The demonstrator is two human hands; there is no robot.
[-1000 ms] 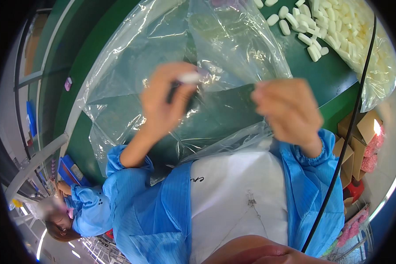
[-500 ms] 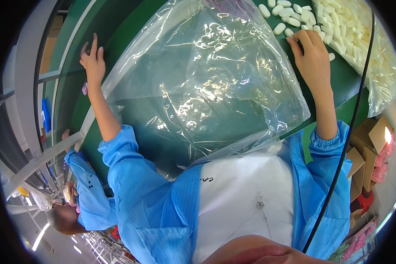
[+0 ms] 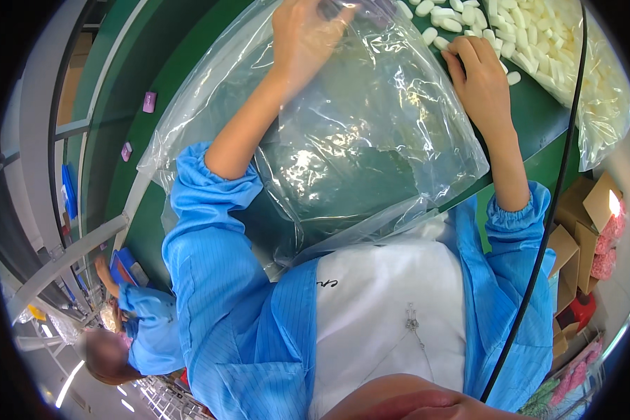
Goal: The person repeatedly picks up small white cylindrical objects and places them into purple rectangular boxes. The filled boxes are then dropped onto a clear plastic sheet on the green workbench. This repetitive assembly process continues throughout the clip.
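A large clear plastic bag (image 3: 371, 147) lies spread on the green table (image 3: 189, 91) in front of me. My left hand (image 3: 304, 38) reaches across it and its fingers pinch the bag's far edge. My right hand (image 3: 479, 73) rests palm down at the bag's right far corner. Its curled fingertips touch several small white oblong pieces (image 3: 441, 24) lying loose on the table. Whether those fingers hold a piece is hidden. A big heap of the same white pieces (image 3: 546, 42) lies just beyond.
The heap sits on another clear plastic sheet (image 3: 605, 119) at the table's right edge. A black cable (image 3: 567, 175) hangs past my right arm. Open cardboard boxes (image 3: 584, 231) stand at the right. Two small pink items (image 3: 149, 102) lie at the left. Another person in blue (image 3: 143, 322) works lower left.
My left hand swung from the table's left edge over to the bag's far edge. My right hand pulled back slightly and curled its fingers onto the loose white pieces.
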